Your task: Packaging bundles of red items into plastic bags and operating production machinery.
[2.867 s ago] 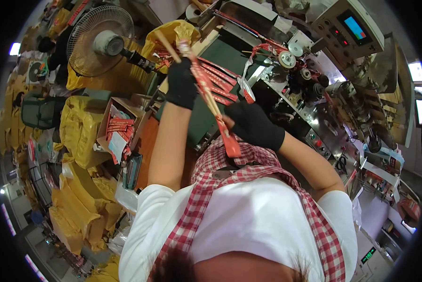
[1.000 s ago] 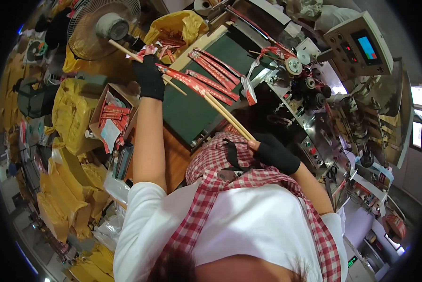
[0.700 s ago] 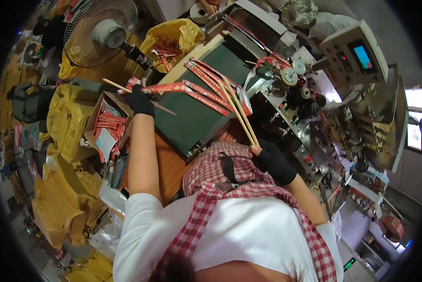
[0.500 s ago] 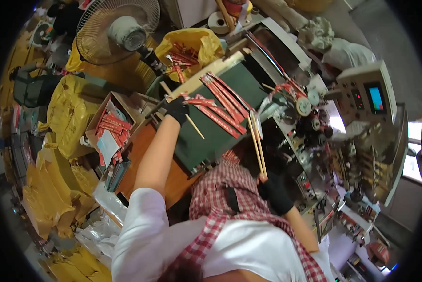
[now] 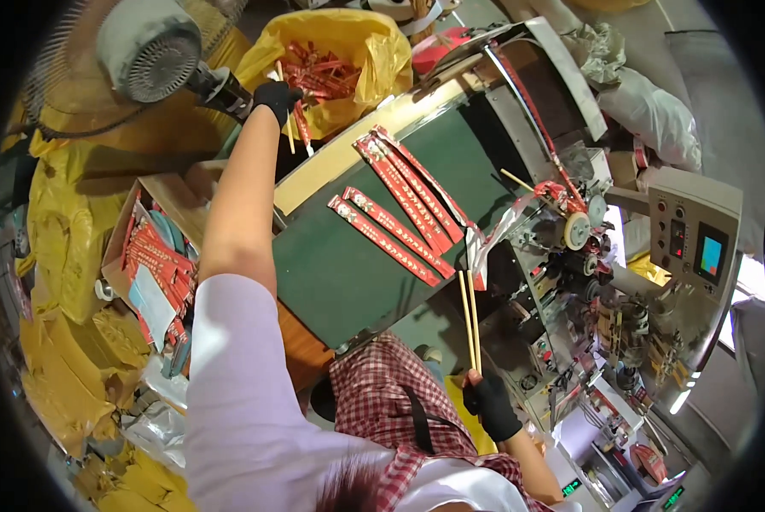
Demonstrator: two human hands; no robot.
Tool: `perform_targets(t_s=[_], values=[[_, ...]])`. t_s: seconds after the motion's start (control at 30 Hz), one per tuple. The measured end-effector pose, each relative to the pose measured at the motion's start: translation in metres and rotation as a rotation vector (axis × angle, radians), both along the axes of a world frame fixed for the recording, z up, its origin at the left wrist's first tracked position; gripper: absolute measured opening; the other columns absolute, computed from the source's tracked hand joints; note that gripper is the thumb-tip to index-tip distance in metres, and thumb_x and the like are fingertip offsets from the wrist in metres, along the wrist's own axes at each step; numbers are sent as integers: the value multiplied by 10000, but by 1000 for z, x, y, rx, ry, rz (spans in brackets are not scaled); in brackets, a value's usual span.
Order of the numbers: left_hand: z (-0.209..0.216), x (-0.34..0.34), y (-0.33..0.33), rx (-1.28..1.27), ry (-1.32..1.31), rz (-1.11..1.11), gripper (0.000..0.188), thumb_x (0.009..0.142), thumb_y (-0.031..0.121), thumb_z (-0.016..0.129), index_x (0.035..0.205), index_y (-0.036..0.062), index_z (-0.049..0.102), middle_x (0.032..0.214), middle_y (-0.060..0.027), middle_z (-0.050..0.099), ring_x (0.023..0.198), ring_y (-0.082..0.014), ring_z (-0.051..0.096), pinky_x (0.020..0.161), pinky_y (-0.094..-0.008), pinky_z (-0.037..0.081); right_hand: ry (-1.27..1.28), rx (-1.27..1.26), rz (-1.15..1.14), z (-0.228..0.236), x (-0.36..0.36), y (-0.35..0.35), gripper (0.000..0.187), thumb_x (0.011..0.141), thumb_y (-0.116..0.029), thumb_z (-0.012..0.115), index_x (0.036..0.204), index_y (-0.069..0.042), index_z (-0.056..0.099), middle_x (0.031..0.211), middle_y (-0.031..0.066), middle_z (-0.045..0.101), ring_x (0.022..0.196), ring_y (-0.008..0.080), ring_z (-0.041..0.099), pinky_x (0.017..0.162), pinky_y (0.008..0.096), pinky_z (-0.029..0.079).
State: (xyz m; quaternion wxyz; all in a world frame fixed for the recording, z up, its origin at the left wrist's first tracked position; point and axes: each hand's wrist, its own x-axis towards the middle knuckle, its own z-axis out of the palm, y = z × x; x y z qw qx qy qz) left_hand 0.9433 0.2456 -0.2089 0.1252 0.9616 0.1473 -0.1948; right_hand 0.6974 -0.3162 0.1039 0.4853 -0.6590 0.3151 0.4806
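Two chopsticks (image 5: 468, 320), gripped at lower right by the right hand (image 5: 493, 406), are best kept aligned. At upper left, a stick (image 5: 290, 136) is apparently held by the left hand (image 5: 277, 98).

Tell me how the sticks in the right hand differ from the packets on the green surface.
The sticks are plain and pale; the packets are red with pale markings. The sticks are slimmer, while the packets are wider strips. The sticks are held in the right hand; the packets lie on the green surface. Both are long and narrow.
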Motion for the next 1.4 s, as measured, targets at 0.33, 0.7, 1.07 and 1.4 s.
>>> perform_targets(t_s=[0.33,0.7,1.07,1.4], values=[[-233,-72,-11,-94,182,684,397,827,331,538,1161,129,608,1214,-184,567,1085,-270,582,890,-391,462,47,-221,-7,-53,3,21,301,946,-324,473,810,-58,506,530,9,408,427,97,381,406,239,285],[-281,-53,49,-471,-174,137,252,875,140,479,1086,83,604,661,-20,473,595,-144,513,564,-285,436,173,-308,-103,-90,-8,7,298,946,-324,470,829,-52,501,539,7,413,435,101,384,422,241,283],[49,10,-63,-445,-1003,419,149,811,184,598,771,51,543,609,-7,481,563,-117,485,520,-287,401,27,-245,-39,-50,-5,10,291,940,-313,480,819,-50,504,527,18,426,410,103,383,398,246,291],[82,-167,-136,-761,-602,979,284,802,150,658,1013,37,505,777,-49,507,598,-117,474,472,-266,375,-129,-105,-64,-16,-14,14,309,935,-338,499,810,-56,509,528,2,424,419,91,394,406,238,309]])
